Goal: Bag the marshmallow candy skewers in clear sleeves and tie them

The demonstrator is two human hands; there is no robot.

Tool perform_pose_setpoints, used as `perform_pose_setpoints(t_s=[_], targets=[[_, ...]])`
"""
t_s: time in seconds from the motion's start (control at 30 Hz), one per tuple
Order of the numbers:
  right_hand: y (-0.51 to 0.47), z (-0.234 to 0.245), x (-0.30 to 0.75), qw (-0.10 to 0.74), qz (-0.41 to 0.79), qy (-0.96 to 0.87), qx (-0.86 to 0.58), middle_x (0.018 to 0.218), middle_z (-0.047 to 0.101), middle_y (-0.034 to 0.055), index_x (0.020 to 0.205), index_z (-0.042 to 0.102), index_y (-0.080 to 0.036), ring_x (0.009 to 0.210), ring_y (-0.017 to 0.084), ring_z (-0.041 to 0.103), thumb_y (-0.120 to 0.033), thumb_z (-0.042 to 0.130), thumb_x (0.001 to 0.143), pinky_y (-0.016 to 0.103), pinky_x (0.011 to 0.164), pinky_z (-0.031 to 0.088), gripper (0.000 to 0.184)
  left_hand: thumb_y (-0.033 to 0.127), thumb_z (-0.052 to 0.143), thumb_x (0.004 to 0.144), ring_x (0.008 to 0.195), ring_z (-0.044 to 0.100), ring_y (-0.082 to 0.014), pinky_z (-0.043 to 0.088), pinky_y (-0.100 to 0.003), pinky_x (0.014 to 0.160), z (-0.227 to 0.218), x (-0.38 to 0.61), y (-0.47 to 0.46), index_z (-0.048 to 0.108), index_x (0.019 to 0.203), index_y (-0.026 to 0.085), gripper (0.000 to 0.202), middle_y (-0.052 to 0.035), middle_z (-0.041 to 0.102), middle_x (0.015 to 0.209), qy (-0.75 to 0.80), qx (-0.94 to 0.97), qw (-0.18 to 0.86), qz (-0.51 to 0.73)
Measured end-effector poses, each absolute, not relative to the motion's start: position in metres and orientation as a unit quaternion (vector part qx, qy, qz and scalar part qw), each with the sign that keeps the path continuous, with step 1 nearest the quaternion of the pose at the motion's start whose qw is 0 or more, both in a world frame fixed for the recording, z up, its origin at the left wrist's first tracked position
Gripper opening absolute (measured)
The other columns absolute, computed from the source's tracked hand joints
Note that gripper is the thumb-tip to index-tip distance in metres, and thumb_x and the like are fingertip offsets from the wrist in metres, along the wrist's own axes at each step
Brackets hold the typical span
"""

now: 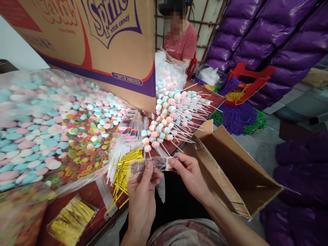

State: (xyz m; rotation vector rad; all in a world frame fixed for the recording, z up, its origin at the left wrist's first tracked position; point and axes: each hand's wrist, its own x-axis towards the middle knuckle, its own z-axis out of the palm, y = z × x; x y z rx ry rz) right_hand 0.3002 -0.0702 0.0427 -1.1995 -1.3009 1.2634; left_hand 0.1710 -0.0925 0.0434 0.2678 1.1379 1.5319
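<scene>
A clear printed plastic bag [160,163] is stretched between my hands over the table edge. My left hand [143,189] pinches one end between thumb and fingers. At the other end, my right hand [188,172] grips the part with a coloured print. Just beyond lie rows of marshmallow candy sticks [164,126], pink, blue and white pieces on white sticks. Beside my left hand are a heap of gold twist ties [125,167] and a bundle of white sticks [116,160]. A stack of printed bags [129,126] lies behind these.
Loose marshmallows [28,147] and gummy rings [84,153] cover the table's left. A large printed carton [102,58] stands behind. An open cardboard box [230,171] is at my right. Across the table sits a person [180,41]. A packet of gold ties [73,218] lies front left.
</scene>
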Motion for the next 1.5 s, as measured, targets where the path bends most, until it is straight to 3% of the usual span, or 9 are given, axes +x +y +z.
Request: perform_pose_setpoints(t_s=[0.17,0.23,0.33,0.47,0.6,0.7,1.1,1.27,1.5], targets=[[-0.026,0.051,0.311,0.376,0.087,-0.738,-0.554,0.1,0.068,0.0094,0.092,0.069,-0.017,0.09,0.022,0.056,-0.03,0.052,0.097,0.034,0.081,0.039,0.021,0.032,0.086,0.067,0.053,0.059,-0.0063,0.048,-0.016,0.051,0.045,0.148,-0.085,0.067,0.076,0.017,0.027,0.005,0.064,0.065,0.46,0.044,0.561,0.687],[-0.003,0.045,0.316,0.285,-0.048,-0.764,-0.576,0.109,0.069,0.0129,0.103,0.07,-0.016,0.093,0.026,0.056,-0.023,0.053,0.095,0.037,0.081,0.037,0.02,0.032,0.087,0.067,0.055,0.061,-0.007,0.048,-0.016,0.052,0.041,0.144,-0.081,0.066,0.076,0.016,0.027,0.0051,0.064,0.065,0.45,0.026,0.567,0.69],[0.02,0.034,0.321,0.179,-0.112,-0.797,-0.566,0.092,0.072,0.0118,0.094,0.072,-0.016,0.086,0.026,0.057,-0.019,0.056,0.093,0.037,0.076,0.035,0.016,0.032,0.084,0.071,0.066,0.066,-0.0091,0.052,-0.019,0.058,0.034,0.142,-0.076,0.068,0.083,0.018,0.025,0.0037,0.069,0.075,0.432,0.007,0.56,0.707],[0.013,0.027,0.326,0.255,-0.077,-0.774,-0.575,0.078,0.069,0.0074,0.082,0.071,-0.016,0.074,0.02,0.058,-0.014,0.054,0.093,0.033,0.072,0.037,0.021,0.031,0.071,0.085,0.074,0.068,-0.0104,0.054,-0.022,0.063,0.029,0.141,-0.071,0.068,0.084,0.018,0.014,0.001,0.073,0.083,0.416,-0.028,0.561,0.715],[-0.03,0.033,0.333,0.442,0.127,-0.705,-0.541,0.08,0.068,0.0032,0.091,0.071,-0.018,0.07,0.015,0.06,-0.02,0.057,0.095,0.027,0.065,0.043,0.014,0.027,0.061,0.093,0.069,0.067,-0.0086,0.052,-0.021,0.062,0.03,0.139,-0.065,0.067,0.084,0.018,0.015,0.0017,0.071,0.078,0.421,-0.07,0.563,0.708],[-0.062,0.036,0.339,0.487,0.209,-0.674,-0.515,0.078,0.066,0.0005,0.091,0.07,-0.02,0.068,0.013,0.06,-0.017,0.062,0.092,0.024,0.06,0.043,0.008,0.028,0.056,0.096,0.065,0.065,-0.0079,0.052,-0.02,0.061,0.033,0.139,-0.06,0.067,0.084,0.017,0.02,0.0017,0.07,0.075,0.427,-0.092,0.574,0.692],[-0.078,0.036,0.362,0.373,0.027,-0.806,-0.459,0.087,0.071,0.0074,0.096,0.071,-0.017,0.075,0.017,0.063,-0.008,0.062,0.09,0.031,0.068,0.045,0.015,0.032,0.063,0.092,0.068,0.07,-0.0116,0.056,-0.023,0.064,0.024,0.138,-0.057,0.068,0.084,0.018,0.017,-0.0002,0.074,0.078,0.442,0.002,0.579,0.685],[-0.076,0.045,0.365,0.346,0.181,-0.806,-0.446,0.085,0.067,0.0044,0.095,0.071,-0.018,0.074,0.014,0.062,-0.014,0.057,0.094,0.026,0.068,0.046,0.014,0.034,0.078,0.078,0.075,0.071,-0.0134,0.059,-0.025,0.073,0.017,0.128,-0.054,0.071,0.082,0.017,0.019,-0.0019,0.075,0.081,0.416,0.154,0.576,0.686],[-0.08,0.036,0.346,0.33,0.242,-0.772,-0.486,0.071,0.056,0.0009,0.095,0.071,-0.018,0.061,0.012,0.051,-0.02,0.054,0.097,0.024,0.057,0.038,0.017,0.045,0.074,0.079,0.081,0.073,-0.0185,0.06,-0.031,0.08,0.008,0.133,-0.055,0.074,0.088,0.017,0.03,-0.0073,0.077,0.088,0.452,0.247,0.525,0.678]])
